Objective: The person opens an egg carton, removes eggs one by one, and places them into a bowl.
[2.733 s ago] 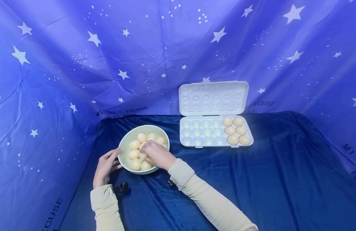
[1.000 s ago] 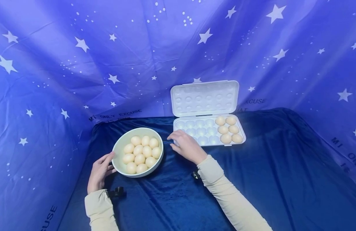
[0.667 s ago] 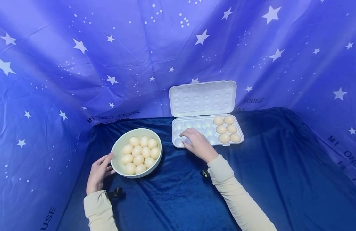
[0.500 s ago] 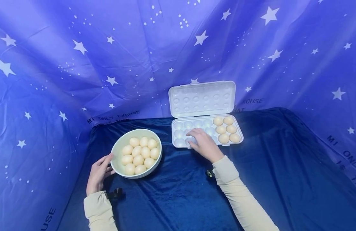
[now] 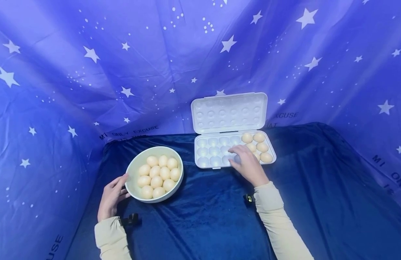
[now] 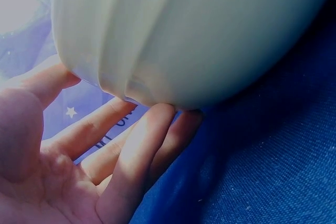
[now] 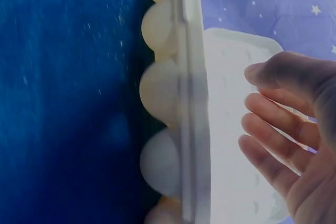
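Observation:
A pale green bowl [image 5: 154, 148] holding several tan eggs [image 5: 158, 172] sits left of centre on the blue cloth. My left hand [image 5: 110, 195] lies open against its left side. In the left wrist view the fingers [image 6: 142, 150] touch the bowl [image 6: 199, 35] low on its wall. A white egg tray [image 5: 213, 151] with its lid [image 5: 229, 112] raised stands behind and to the right, with several eggs [image 5: 262, 147] in its right cells. My right hand [image 5: 242, 159] hovers over the tray's middle front cells. Its loosely spread fingers [image 7: 273, 129] beside the tray's rim [image 7: 191, 103] show no egg.
Dark blue velvet cloth [image 5: 203, 216] covers the table. A star-printed blue backdrop [image 5: 90, 72] closes in the left, back and right sides. The cloth's right edge drops away near the right backdrop [image 5: 366, 162].
My right hand left the bowl and travelled right along the tray's front row to its middle cells. The left hand stayed on the bowl.

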### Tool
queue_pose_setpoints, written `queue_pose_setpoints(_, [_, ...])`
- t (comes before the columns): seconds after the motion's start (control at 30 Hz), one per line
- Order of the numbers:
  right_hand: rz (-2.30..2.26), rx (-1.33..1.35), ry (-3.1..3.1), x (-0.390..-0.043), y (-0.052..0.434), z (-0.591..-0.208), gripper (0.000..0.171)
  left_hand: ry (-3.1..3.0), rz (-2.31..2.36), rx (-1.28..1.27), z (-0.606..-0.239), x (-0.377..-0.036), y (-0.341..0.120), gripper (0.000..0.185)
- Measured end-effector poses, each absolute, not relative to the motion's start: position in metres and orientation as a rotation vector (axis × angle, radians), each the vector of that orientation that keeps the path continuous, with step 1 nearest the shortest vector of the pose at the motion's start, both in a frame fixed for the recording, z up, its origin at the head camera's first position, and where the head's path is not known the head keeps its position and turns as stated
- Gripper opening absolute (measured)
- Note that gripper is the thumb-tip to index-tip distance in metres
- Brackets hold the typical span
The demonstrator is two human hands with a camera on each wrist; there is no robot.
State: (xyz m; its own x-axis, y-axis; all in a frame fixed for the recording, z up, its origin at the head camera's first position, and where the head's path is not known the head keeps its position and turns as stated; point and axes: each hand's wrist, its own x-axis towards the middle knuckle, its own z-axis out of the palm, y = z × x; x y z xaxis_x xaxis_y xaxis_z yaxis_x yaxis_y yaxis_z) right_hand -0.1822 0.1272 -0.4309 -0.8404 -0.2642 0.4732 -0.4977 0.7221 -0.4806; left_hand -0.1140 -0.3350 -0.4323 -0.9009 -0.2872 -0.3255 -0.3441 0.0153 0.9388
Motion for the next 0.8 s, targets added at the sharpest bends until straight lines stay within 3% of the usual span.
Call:
queue_pose_setpoints(0.27, [0.855, 0.508, -2.56, -0.183, 0.146, -0.433, 0.027, 2.227, 2.044, -0.676, -0.434, -0.113, -0.333, 0.066])
queue_pose_setpoints(0.8, [0.821, 0.376, -2.642, -0.188, 0.176, -0.443, 0.02, 2.245, 2.023, -0.694, -0.434, -0.113, -0.334, 0.066])
